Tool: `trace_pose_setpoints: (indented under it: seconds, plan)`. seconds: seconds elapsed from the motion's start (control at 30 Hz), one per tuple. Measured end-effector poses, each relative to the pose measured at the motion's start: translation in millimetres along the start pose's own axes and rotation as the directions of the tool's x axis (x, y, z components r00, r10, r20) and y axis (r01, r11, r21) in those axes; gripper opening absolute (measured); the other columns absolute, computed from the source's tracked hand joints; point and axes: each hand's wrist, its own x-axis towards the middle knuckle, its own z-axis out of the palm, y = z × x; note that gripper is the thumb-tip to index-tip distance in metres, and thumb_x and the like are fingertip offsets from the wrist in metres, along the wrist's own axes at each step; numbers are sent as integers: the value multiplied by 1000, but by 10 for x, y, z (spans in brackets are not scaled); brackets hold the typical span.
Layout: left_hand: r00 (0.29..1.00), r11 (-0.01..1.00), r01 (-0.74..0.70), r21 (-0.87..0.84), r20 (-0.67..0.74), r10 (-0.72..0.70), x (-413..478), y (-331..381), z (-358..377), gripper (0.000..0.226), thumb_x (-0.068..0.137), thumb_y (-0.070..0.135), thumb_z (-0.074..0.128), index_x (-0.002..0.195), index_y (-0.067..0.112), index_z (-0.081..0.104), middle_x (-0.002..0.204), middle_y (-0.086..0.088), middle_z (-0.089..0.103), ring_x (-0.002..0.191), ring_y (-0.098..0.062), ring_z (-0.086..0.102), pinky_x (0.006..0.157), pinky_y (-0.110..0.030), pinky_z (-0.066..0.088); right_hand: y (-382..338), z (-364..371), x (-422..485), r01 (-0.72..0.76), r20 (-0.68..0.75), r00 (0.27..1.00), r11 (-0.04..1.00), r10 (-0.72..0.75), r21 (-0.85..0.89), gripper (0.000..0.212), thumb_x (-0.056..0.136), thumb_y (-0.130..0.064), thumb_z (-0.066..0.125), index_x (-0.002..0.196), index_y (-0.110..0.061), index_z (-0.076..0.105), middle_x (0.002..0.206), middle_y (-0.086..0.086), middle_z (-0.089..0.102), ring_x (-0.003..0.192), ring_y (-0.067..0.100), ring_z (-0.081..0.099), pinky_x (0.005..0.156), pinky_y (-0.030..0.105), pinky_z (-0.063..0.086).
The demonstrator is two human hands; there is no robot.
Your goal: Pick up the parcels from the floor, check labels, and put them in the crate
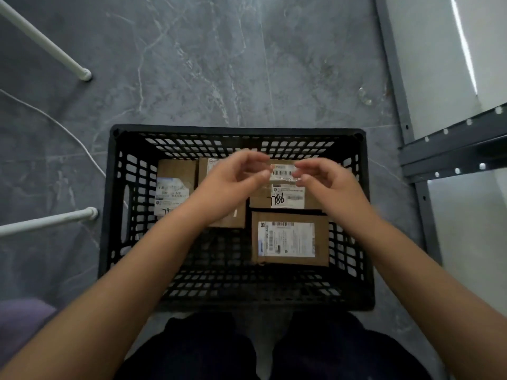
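While both hands [233,176] [326,182] hover loosely curled and empty, one crate [236,130] holds at least four parcels [289,238]

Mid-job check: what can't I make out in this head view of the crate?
All from the head view:
- Middle parcel: label mostly hidden under the left hand and forearm.
- Parcel between the fingertips: both ends are covered by the left hand and right hand, so grip is unclear.
- Left parcel: label blurred, unreadable.
- Near-right parcel: print too small.
- Floor: cut off by frame edges, so leftover parcels beyond are unseen.
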Motion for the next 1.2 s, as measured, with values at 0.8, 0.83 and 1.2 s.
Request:
trace_pose_setpoints:
  seconds: [0.8, 0.83, 1.2]
  plan:
    - [781, 778, -622, -90, -137, 609, -3189, 5884, -1487, 23, 83, 20, 56, 105, 24, 58, 98, 4, 67, 92, -16, 62, 83, -21, 50, -5691, -2758, -3041, 460, -313, 846, 888, -432, 19, 25, 91, -12, 56, 106, -32, 59, 99, -10, 68, 95, 14, 65, 87, 26, 52]
    - [760, 759, -648, -66, -124, 638, -3266, 6033, -1463, 23, 84, 19, 57, 106, 24, 58, 98, 5, 68, 92, -15, 63, 83, -21, 51, -5779, -2838, -3140, 484, -333, 827, 875, -453, 14, 25, 91, -13, 56, 109, -29, 59, 100, -10, 68, 95, 14, 65, 87, 26, 53]
    - [584, 583, -812, -35, -60, 810, -3612, 6781, -1244, 22, 85, 23, 63, 107, 26, 62, 102, -2, 71, 99, -28, 65, 91, -35, 53, -6146, -3234, -3769, 624, -526, 643, 779, -557, -62, 26, 90, -13, 57, 106, -33, 60, 97, -6, 70, 90, 14, 67, 79, 22, 53]
